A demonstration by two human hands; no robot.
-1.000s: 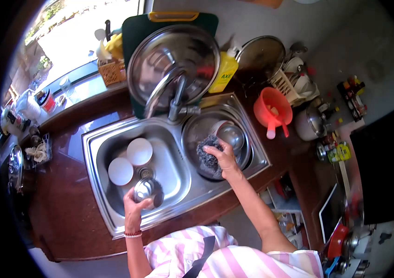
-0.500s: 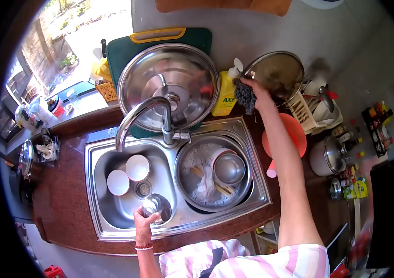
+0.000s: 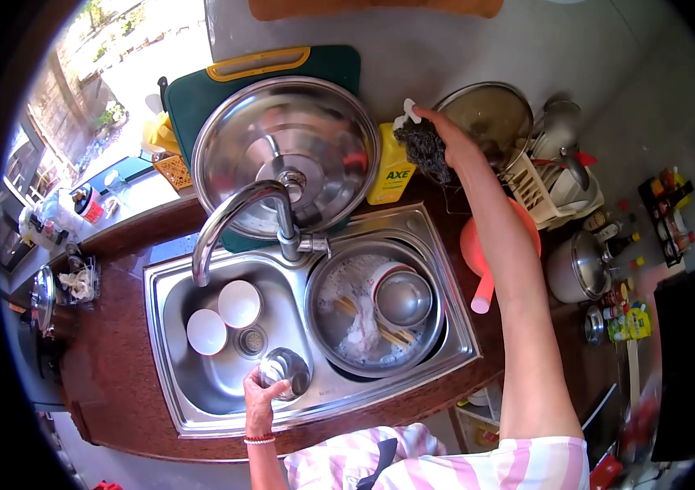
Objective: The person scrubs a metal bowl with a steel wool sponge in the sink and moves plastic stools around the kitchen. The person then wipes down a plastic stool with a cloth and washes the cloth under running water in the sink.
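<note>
My left hand [image 3: 261,402] grips a shiny metal cup [image 3: 290,372] by its side, over the front right corner of the left sink basin [image 3: 200,384]. My right hand [image 3: 455,147] reaches to the back and holds a dark grey mesh scouring pad [image 3: 425,151]. Its fingers are at the white pump [image 3: 409,111] of a yellow AXE soap bottle [image 3: 391,184]; the pad hides part of the bottle. Two white bowls [image 3: 240,305] rest by the drain. A large basin of soapy water [image 3: 339,273] in the right sink contains a metal bowl [image 3: 404,298], chopsticks and a white cloth [image 3: 361,333].
A curved faucet [image 3: 233,208] arches over the left sink before a big round metal lid [image 3: 225,139] and a green board [image 3: 347,69]. Right of the sink are a pink dipper [image 3: 485,282], a glass lid [image 3: 486,122], a dish rack [image 3: 531,192] and a lidded pot [image 3: 572,273].
My right hand has come to the bottle's pump with the scouring pad. The metal cup in my left hand has turned a little. The whole view has shifted slightly.
</note>
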